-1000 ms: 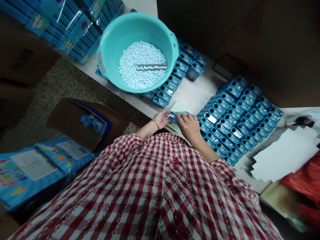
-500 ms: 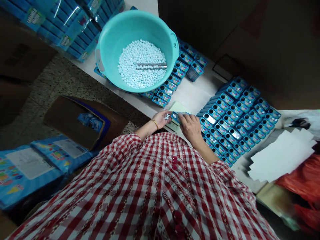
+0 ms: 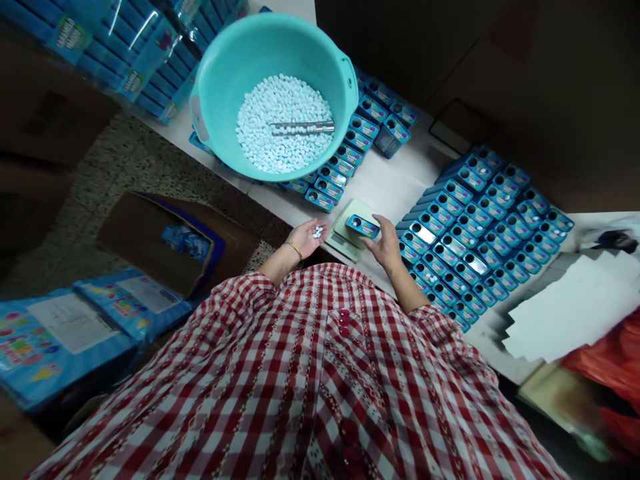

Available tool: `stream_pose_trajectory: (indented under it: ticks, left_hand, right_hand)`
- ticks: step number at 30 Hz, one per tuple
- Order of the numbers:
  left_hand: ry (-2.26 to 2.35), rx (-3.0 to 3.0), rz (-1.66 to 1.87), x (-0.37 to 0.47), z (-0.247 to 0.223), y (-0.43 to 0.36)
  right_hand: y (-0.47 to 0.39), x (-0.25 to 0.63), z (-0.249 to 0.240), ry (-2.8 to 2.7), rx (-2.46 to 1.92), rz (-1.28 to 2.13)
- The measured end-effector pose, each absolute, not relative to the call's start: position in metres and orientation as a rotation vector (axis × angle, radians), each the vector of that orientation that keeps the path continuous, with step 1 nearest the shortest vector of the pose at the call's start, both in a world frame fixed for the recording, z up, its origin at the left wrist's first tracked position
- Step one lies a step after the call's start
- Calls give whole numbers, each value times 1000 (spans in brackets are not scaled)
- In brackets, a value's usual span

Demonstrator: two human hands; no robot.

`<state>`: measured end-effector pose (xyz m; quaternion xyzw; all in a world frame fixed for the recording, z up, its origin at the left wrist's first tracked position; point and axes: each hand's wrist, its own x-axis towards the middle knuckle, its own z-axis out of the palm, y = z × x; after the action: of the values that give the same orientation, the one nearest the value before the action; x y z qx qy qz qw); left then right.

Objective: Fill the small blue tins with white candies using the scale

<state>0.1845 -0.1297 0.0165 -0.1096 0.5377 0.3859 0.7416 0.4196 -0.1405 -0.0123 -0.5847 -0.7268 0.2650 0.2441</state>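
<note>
Several small white candies [image 3: 318, 232] rest in the cupped palm of my left hand [image 3: 303, 240], which is palm up with a gold bangle at the wrist. A blue tin [image 3: 362, 225] with a round dark hole in its top stands on a pale green scale [image 3: 350, 248]. My right hand [image 3: 385, 243] is at the tin's right end, thumb and fingers spread around that end; whether they touch it is hard to tell. Up and to the left, a turquoise basin [image 3: 215, 73] holds a heap of white candies [image 3: 283, 123] and a metal scoop [image 3: 303, 127].
Rows of blue tins [image 3: 465, 233] stand right of my right hand, more [image 3: 357, 140] beside the basin. White card sheets [image 3: 565, 310] and a red bag [image 3: 613, 353] lie far right. An open carton [image 3: 150, 233] and blue boxes [image 3: 65, 333] are at lower left.
My hands have moved apart. The tin that was between them now stands on the scale. My left hand has shifted left with candies in the palm, and my right hand's fingers have spread.
</note>
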Motion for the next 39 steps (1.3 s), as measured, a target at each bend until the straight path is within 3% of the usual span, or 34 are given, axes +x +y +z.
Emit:
stream_pose_trajectory:
  ticks: [8,39]
  left_hand:
    - [1205,-260,909,166,14,-137]
    - [1228,-285,909,166,10,-133]
  right_hand:
    - [-149,438,3,-1862,-1627,680]
    - [-155,435,-17,-1933,-1596,767]
